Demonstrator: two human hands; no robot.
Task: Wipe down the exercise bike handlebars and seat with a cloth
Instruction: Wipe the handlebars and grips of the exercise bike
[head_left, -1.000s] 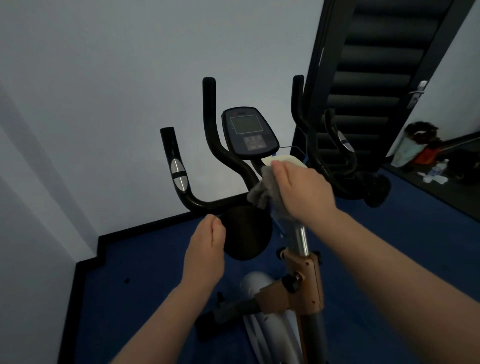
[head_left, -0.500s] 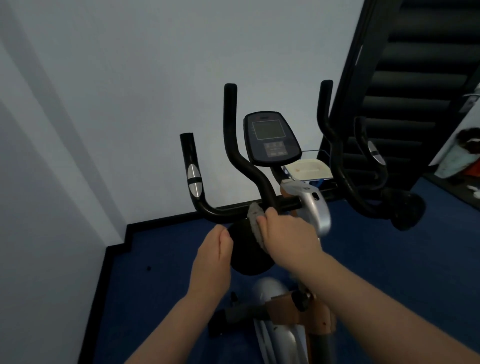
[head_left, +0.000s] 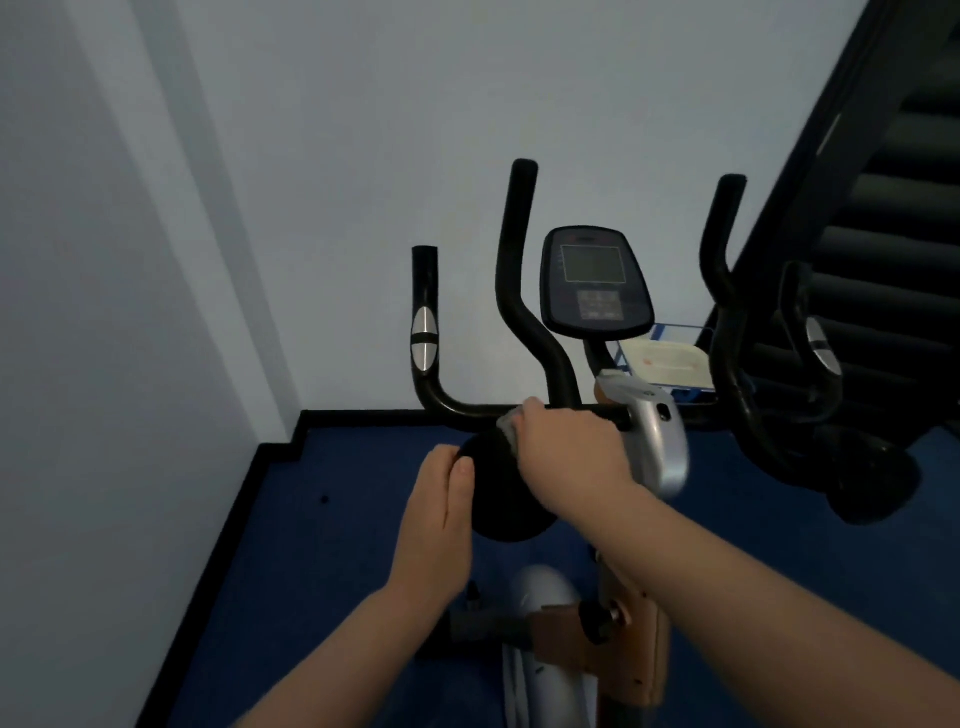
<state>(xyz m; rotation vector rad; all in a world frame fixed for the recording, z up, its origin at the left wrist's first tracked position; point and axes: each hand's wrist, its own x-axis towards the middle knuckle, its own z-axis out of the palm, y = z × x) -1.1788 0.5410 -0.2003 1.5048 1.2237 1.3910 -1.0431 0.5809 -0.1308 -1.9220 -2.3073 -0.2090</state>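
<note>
Indoors, an exercise bike (head_left: 644, 457) stands on blue carpet (head_left: 332, 545) in a corner of pale walls (head_left: 311, 156). A small grey cloth (head_left: 509, 429) lies bunched against the black handlebars (head_left: 467, 408) at the crossbar, pinched under the right hand (head_left: 571, 457). The left hand (head_left: 436, 525), fingers together and straight, hovers just below.

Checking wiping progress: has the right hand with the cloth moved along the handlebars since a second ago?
Yes. The right hand slid the cloth left, from beside the screen onto the crossbar.
</note>
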